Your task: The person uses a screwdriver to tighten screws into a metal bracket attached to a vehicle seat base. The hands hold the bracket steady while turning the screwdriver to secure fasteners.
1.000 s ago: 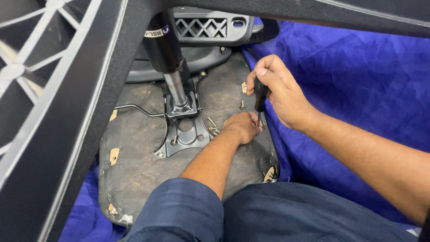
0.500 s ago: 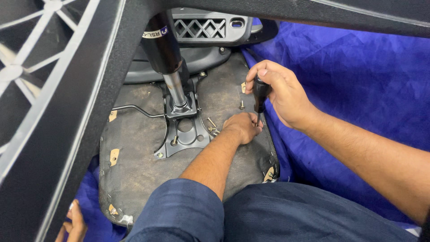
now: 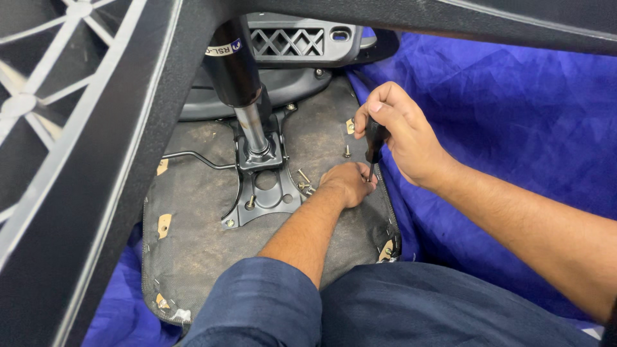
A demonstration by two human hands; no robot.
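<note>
Little has moved since the earlier frames: our right hand point(image 3: 405, 138) has only tilted the screwdriver point(image 3: 374, 144) slightly, and the other person's hand at lower left is gone.

We keep the right grip pressed around the black handle, tip down at centre frame, on the right edge of the upturned seat base point(image 3: 193, 225). Our left hand point(image 3: 350, 183) rests curled beside the tip, steadying; what it pinches we cannot tell. Loose bolts point(image 3: 303, 177) lie near the metal plate point(image 3: 260, 193), so we judge the screw is only partly worked.

My screwdriver point(image 3: 375, 142) handle is black; the seat underside point(image 3: 199, 218) dusty grey-brown; the cloth point(image 3: 514, 122) deep blue.
</note>
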